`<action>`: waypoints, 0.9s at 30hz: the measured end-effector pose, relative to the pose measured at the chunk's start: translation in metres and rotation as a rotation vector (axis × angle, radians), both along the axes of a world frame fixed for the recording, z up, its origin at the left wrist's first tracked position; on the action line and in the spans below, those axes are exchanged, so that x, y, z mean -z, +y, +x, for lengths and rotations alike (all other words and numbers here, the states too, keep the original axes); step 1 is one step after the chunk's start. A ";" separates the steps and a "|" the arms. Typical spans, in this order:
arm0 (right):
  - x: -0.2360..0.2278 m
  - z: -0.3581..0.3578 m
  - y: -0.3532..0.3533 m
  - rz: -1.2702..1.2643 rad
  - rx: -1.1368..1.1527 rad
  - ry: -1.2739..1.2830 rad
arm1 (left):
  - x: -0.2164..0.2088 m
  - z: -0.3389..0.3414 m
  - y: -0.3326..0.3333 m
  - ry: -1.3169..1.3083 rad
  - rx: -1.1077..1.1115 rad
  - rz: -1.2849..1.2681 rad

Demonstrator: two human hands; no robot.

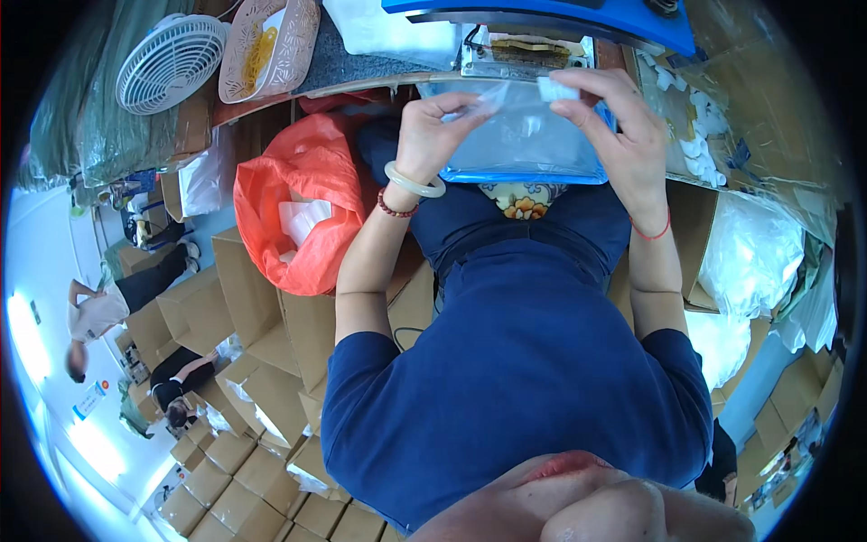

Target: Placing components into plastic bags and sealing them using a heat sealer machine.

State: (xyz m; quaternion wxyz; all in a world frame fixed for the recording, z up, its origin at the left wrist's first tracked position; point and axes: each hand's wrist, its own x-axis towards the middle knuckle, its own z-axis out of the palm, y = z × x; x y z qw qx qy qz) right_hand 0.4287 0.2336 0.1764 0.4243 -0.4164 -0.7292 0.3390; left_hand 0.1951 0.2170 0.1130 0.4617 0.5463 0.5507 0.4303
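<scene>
Left fingers (452, 103) pinch a clear bag (493, 96), right fingers (596, 83) a white piece (555, 89), which a loose grip could drop.

piece (557, 88): white | tray (528, 178): blue-rimmed | sack (312, 144): red-orange | shirt (533, 361): navy | fabric (525, 202): floral

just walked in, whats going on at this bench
A person's left hand pinches a piece of clear plastic, and the right hand holds a small whitish piece. The two pieces are apart, over a blue-rimmed tray. An open red bag with white material inside sits to the left.
</scene>
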 end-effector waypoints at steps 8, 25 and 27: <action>0.004 0.016 0.036 -0.071 -0.418 -0.461 | 0.004 -0.002 0.009 -0.312 0.489 -0.448; 0.126 0.122 0.063 0.182 0.635 -0.786 | 0.069 -0.004 0.069 -0.190 -0.001 -0.121; 0.119 0.117 0.057 0.165 0.658 -0.683 | 0.065 -0.041 0.086 0.409 -0.201 0.357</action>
